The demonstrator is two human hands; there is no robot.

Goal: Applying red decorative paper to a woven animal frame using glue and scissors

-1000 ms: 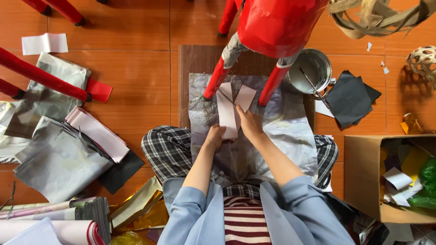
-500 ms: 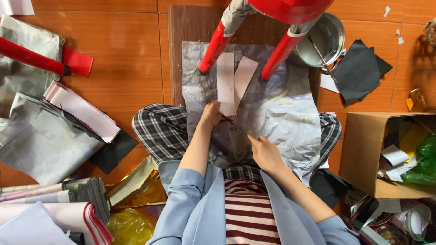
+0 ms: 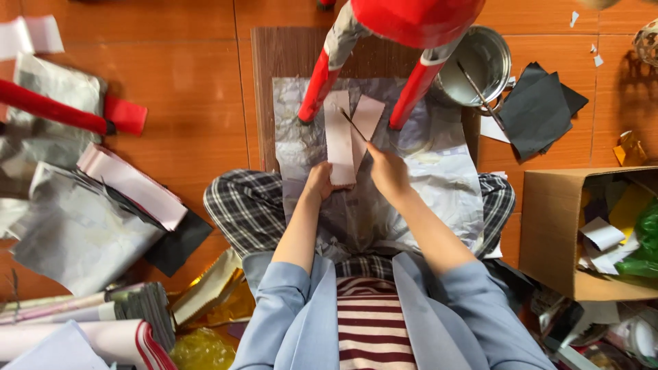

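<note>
The left hand point(image 3: 319, 183) is curled shut, pinching the near end of a pale pink paper strip point(image 3: 339, 140). The right hand point(image 3: 388, 171) is closed around a thin brush point(image 3: 354, 125), whose tip touches the strip over the silver sheet point(image 3: 439, 178).

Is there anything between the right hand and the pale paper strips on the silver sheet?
Nothing visible does. The right hand holds a thin stick whose tip lies on the paper strips. The left hand rests at their near end. The red stool legs stand beside the strips.

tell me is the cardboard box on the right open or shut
Open. The cardboard box has its top uncovered, and paper scraps show loose inside it.
</note>
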